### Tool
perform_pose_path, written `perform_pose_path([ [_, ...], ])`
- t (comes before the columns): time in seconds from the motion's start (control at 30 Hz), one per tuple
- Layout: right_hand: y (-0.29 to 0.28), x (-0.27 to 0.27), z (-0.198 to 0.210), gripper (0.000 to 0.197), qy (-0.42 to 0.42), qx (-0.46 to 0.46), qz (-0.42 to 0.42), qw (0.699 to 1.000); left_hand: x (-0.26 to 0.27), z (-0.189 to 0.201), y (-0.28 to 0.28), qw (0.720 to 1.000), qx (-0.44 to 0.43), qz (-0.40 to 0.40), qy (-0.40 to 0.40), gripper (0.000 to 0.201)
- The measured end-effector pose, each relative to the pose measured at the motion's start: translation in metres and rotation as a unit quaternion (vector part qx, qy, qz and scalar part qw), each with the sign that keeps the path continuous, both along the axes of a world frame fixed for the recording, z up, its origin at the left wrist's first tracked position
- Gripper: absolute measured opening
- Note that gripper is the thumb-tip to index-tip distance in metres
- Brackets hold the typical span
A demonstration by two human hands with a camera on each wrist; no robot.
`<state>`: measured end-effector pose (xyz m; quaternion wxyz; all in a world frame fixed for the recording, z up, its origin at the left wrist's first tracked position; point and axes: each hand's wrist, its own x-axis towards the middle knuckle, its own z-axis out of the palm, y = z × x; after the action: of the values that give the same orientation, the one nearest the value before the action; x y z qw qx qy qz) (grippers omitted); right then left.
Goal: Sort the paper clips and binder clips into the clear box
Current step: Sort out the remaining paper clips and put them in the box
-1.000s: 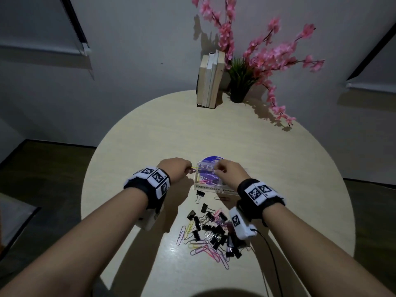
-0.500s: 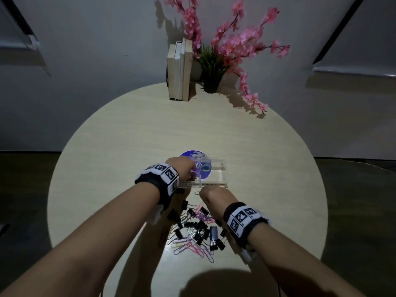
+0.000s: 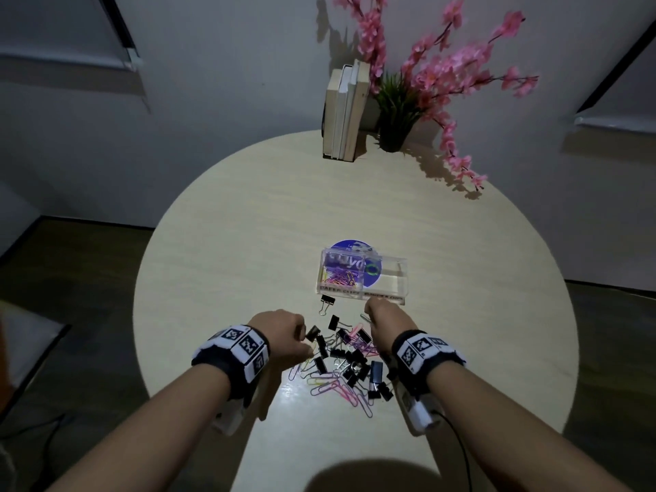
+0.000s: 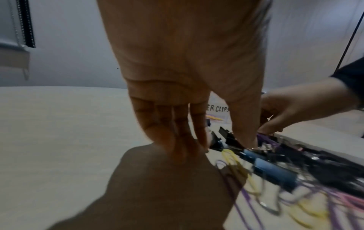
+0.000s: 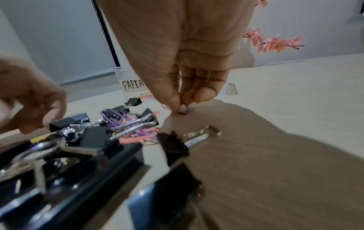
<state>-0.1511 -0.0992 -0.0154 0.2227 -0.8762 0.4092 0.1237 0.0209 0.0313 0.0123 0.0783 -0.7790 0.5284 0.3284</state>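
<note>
Both my hands are down at the heap of black binder clips and coloured paper clips (image 3: 340, 363) near the clear plastic box (image 3: 362, 275): my right hand (image 3: 385, 323) pinches a purple wire paper clip (image 5: 184, 109), my left hand (image 3: 284, 333) has fingers extended, gripping nothing.

Both hands (image 3: 280, 332) (image 3: 385, 323) over clip pile (image 3: 340, 360), clear box (image 3: 362, 275) beyond, round table (image 3: 248, 225)

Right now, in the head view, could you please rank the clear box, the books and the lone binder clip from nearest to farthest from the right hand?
From the right hand:
1. Clear box, just beyond the knuckles. The lone binder clip, off to the left, is too close to call against it.
2. Books, upright at the table's far edge.
</note>
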Motion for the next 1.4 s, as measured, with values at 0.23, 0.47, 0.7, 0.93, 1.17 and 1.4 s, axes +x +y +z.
perform_pose_path([
  [0.23, 0.003, -0.013, 0.006, 0.014, -0.008, 0.012, -0.028, 1.0, -0.034, -0.018, 0.019, 0.993, -0.031, 0.113, -0.009, 0.044],
  [0.47, 0.007, -0.024, 0.01, 0.007, 0.005, 0.033, -0.05, 0.998, -0.057, -0.024, 0.019, 0.982, -0.048, 0.18, 0.001, 0.022],
  [0.7, 0.012, -0.024, 0.019, 0.014, -0.017, 0.061, -0.013, 0.998, -0.034, -0.016, 0.006, 0.98, -0.037, 0.191, 0.042, 0.026],
  [0.93, 0.023, -0.03, 0.019, 0.017, 0.028, 0.008, 0.086, 0.996, -0.026, -0.01, 0.009, 0.966, -0.058, 0.222, 0.118, 0.038],
  [1.17, 0.029, -0.035, 0.007, 0.023, 0.024, -0.027, 0.137, 0.99, -0.031, -0.015, 0.018, 0.958, -0.1, 0.211, 0.163, 0.028],
  [1.4, 0.023, -0.046, 0.011, 0.016, -0.025, -0.005, 0.071, 0.997, -0.039, -0.023, 0.033, 0.984, -0.07, 0.137, 0.086, 0.024],
])
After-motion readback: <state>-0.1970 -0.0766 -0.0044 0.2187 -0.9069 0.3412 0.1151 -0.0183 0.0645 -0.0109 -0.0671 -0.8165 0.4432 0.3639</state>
